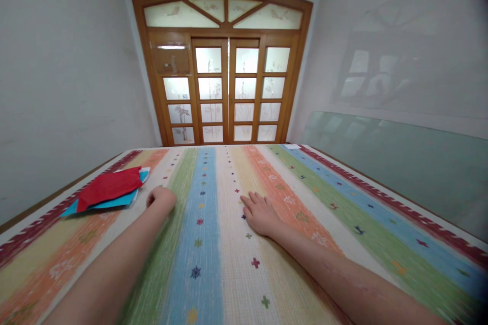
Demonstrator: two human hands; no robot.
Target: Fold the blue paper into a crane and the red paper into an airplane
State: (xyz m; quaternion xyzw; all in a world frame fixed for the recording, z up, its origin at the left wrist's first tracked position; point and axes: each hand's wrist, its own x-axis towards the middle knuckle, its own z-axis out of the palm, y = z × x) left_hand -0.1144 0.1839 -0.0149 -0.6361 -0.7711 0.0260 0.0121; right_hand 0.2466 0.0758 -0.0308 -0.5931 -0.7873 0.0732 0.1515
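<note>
My left hand (162, 199) is at the left of the striped cloth, its fingers curled into a loose fist with nothing showing in it. Just to its left, apart from it, lie sheets of paper: a red sheet (110, 188) on top of a blue sheet (129, 200), with a white edge showing at the back right. The red sheet looks creased and uneven. My right hand (260, 213) rests palm down on the cloth near the middle, fingers spread and holding nothing.
A striped, patterned cloth (196, 244) covers the table. At the far right edge lies a small white piece (292, 147). A pale green glass panel (396, 162) stands along the right wall. Wooden doors with glass panes (229, 91) are beyond the table.
</note>
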